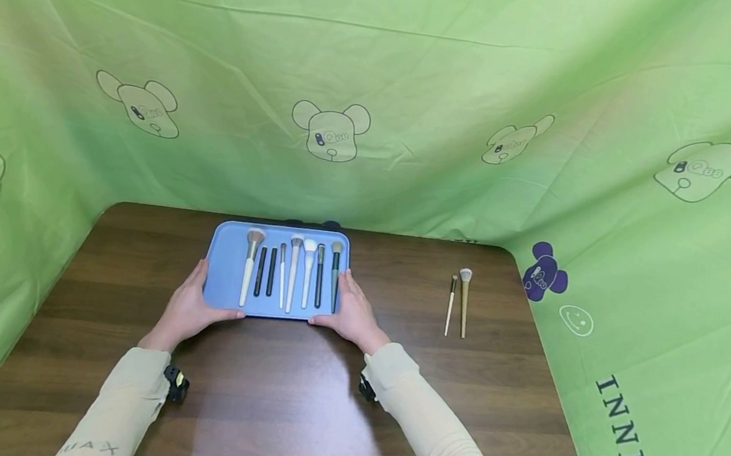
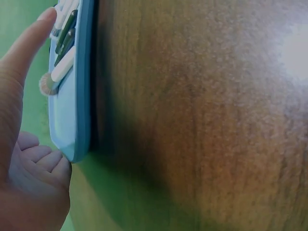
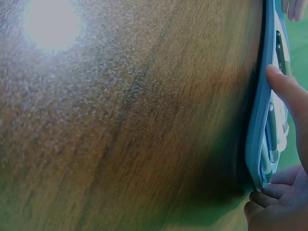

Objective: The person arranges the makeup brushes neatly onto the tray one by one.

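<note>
A light blue rectangular tray (image 1: pixel 224 264) is at the far side of the table, with several makeup brushes (image 1: pixel 293 272) laid side by side in it. Some brushes have pale handles, others dark ones. At the tray's left end, my left hand (image 1: pixel 189 311) grips the corner, its thumb along the near rim and fingers against the side. My right hand (image 1: pixel 353 313) holds the opposite corner the same way. In the left wrist view, curled fingers (image 2: pixel 45 159) meet the tray's end. The right wrist view shows the thumb (image 3: pixel 284 86) over the tray's rim (image 3: pixel 262 115).
Two more makeup brushes, a thin one (image 1: pixel 450 307) and a thicker one (image 1: pixel 463 305), lie on the brown wooden table (image 1: pixel 485 425) to the right. A green printed cloth (image 1: pixel 425 76) hangs behind and along the table's sides.
</note>
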A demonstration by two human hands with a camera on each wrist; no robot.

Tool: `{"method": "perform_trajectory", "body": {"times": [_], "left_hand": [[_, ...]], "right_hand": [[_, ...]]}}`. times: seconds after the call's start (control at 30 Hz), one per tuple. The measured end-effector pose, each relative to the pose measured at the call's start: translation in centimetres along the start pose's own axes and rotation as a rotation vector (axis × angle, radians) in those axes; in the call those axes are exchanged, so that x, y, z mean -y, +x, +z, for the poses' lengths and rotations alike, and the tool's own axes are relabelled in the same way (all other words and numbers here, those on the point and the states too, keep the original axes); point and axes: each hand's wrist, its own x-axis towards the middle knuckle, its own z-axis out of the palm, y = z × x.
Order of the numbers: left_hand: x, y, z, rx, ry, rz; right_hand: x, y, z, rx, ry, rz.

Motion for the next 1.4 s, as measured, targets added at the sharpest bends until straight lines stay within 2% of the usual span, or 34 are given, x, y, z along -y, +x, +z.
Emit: {"method": "perform_trajectory", "body": {"times": [0.3,0.73,0.93,1.1,1.4], "left_hand": [[0.4,0.0,0.1,0.009,0.02,-0.008],[0.7,0.2,0.0,0.023,0.051,-0.021],[0.5,0.3,0.0,0.028,0.053,-0.019],[0.3,0.4,0.0,0.032,0.054,-0.025],[0.3,0.2,0.0,0.029,0.054,-0.031]], "right_hand": [[-0.2,0.1,0.2,0.011,-0.009,0.023],[0.1,-0.3,0.0,-0.005,0.016,-0.002],[-0.8,-0.3,-0.9,-0.006,0.023,-0.01],[-2.5,-0.4,-2.0,-0.047,0.057,0.028],[-5.4,-1.0,-4.6,-0.185,0.056,0.109]]}}
